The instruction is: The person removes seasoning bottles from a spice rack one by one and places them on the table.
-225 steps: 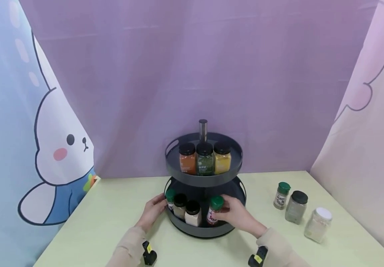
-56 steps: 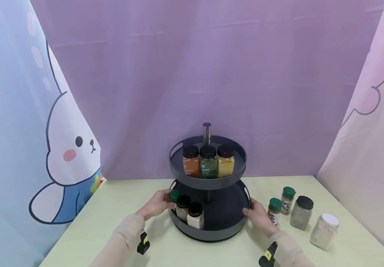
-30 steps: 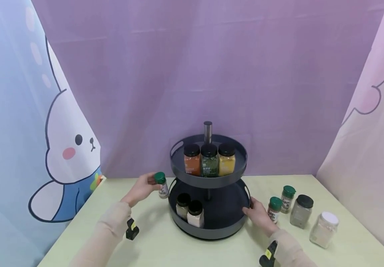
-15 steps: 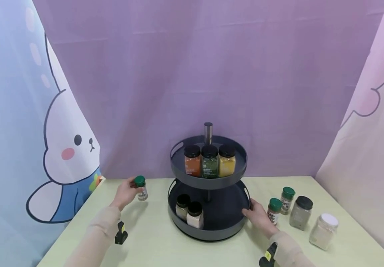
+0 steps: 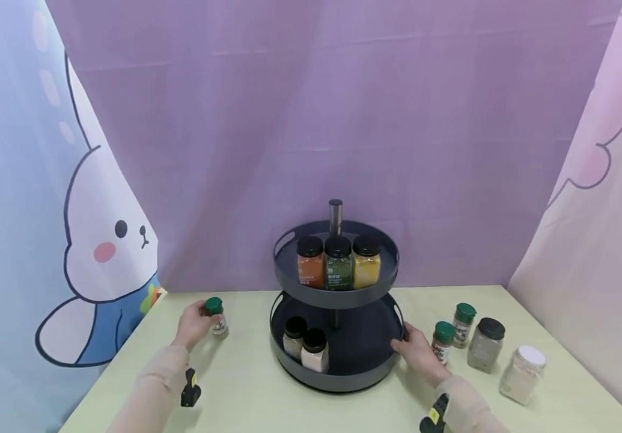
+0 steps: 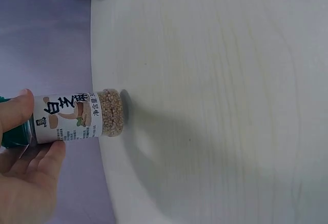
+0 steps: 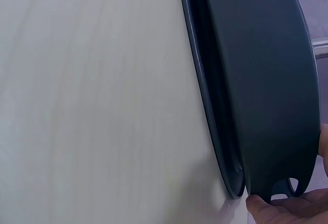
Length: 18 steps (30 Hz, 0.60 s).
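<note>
At the left of the table, my left hand (image 5: pixel 193 325) grips a sesame seed jar (image 6: pixel 77 117) by its green cap and upper body. The jar is upright, its base close over the tabletop beside its shadow. My right hand (image 5: pixel 417 352) holds the right rim of the lower tray of a dark two-tier turntable (image 5: pixel 343 382), thumb over the edge and fingers at the handle cutout (image 7: pixel 285 188). Two black-capped jars stand at the tray's front left: one brownish (image 5: pixel 294 338), one pale (image 5: pixel 315 355).
Orange (image 5: pixel 311 269), green (image 5: pixel 338 270) and yellow (image 5: pixel 366 269) spice jars stand on the upper tier. On the table's right are two green-capped jars (image 5: pixel 442 343), a grey black-capped jar (image 5: pixel 486 349) and a white-capped jar (image 5: pixel 523 376). A purple curtain (image 5: pixel 311 138) hangs behind.
My right hand has set a green-capped jar on the table at right and taken the tray's rim. My left hand has lifted the sesame jar from the lower tray and carried it left, then lower.
</note>
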Available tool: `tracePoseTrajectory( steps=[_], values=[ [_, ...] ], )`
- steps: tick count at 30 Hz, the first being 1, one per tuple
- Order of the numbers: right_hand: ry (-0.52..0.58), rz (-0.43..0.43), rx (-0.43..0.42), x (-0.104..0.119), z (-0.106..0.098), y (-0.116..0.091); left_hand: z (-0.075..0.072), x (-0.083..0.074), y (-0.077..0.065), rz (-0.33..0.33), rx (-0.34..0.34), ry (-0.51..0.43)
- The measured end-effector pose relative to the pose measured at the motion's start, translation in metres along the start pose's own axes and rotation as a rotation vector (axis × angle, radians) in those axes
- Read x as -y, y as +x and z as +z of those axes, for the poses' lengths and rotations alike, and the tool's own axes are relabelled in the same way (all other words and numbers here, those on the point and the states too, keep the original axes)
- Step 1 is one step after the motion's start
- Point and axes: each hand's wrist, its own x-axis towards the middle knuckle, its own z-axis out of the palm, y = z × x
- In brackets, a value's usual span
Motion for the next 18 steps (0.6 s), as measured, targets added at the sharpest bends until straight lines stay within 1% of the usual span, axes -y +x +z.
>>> tracePoseTrajectory(
  steps=[5,12,18],
  values=[
    [0.001,-0.005,0.007,0.0,0.0,0.0,0.0013,0.0042,0.0004,-0.006,0.004,0.003],
    [-0.008,-0.004,0.004,0.0009,-0.0002,0.001,0.0023,0.0059,-0.0012,-0.038,0.026,-0.022],
    [-0.012,-0.002,0.003,0.0017,-0.0006,0.0005,0.0005,0.0049,-0.0027,-0.011,0.049,-0.026]
  ],
)
